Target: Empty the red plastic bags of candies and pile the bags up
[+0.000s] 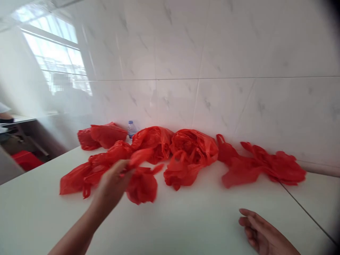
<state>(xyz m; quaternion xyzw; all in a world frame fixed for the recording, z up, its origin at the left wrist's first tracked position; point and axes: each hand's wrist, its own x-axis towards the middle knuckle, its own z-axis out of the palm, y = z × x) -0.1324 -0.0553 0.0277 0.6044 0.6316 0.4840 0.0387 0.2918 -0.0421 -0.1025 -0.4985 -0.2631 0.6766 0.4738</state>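
My left hand [114, 182] is raised over the white table [186, 219] and pinches the handle of a knotted red plastic bag [142, 184], which hangs just above the tabletop. My right hand [261, 232] rests near the table's front right, fingers loosely curled with nothing in them. Several more red plastic bags lie in a row behind: a crumpled one [190, 156] in the middle, a flat one [262, 164] at the right, another [102, 136] at the far left.
A small water bottle with a blue cap [131, 129] stands against the white tiled wall [212, 71] behind the bags. A seam [305, 209] splits the table at the right. A window [53, 53] and a red bin [26, 159] are at the left, where another person's arm [5, 115] shows.
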